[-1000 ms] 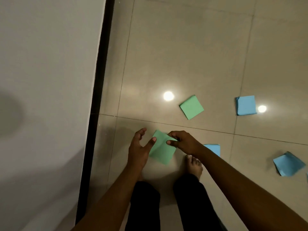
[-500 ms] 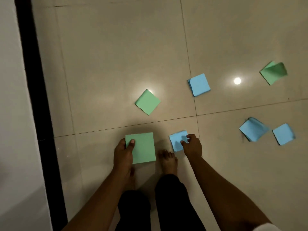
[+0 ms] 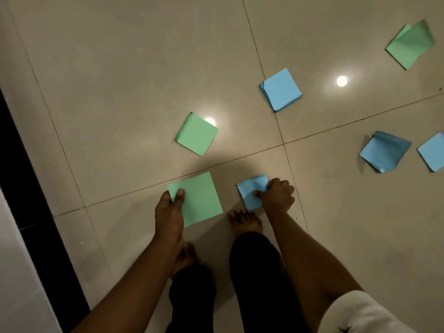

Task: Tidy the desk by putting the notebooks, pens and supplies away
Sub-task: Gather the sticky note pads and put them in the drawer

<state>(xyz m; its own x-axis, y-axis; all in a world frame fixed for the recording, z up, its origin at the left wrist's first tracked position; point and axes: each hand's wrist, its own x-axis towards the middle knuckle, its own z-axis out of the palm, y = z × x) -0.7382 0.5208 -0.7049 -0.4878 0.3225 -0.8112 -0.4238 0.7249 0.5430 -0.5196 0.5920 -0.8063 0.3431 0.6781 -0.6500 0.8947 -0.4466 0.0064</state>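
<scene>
Hard-to-see bits first. The fingers of the left hand (image 3: 169, 207) are tucked under the paper, so only the thumb shows on top. The left foot (image 3: 186, 255) is mostly hidden behind that forearm. Way off to the right of the grout cross (image 3: 283, 144), a light blue paper square (image 3: 432, 151) gets chopped off at the edge. Up past the cross on the far right, a green paper pad with a sheet curling up (image 3: 410, 44) is kinda blurry.

The left hand pinches a light green square sheet of paper (image 3: 199, 200) by one corner. It's flat and smooth, left of the cross on the person's side. The right hand (image 3: 278, 195) is clamped on a crumpled light blue square note (image 3: 251, 191), just this side of the cross and right beside the bare right foot (image 3: 245, 222). Can't tell if it's off the floor.

A flat green square pad (image 3: 197, 134) lies left of the cross, a neat light blue stack (image 3: 280, 90) just beyond it, and a blue pad with its top sheet folded over (image 3: 384, 152) to the right.

The floor is glossy beige tile (image 3: 120, 68) with two round lamp reflections (image 3: 341, 81). A black strip (image 3: 28, 188) and a white surface (image 3: 14, 272) run well left of the cross.
</scene>
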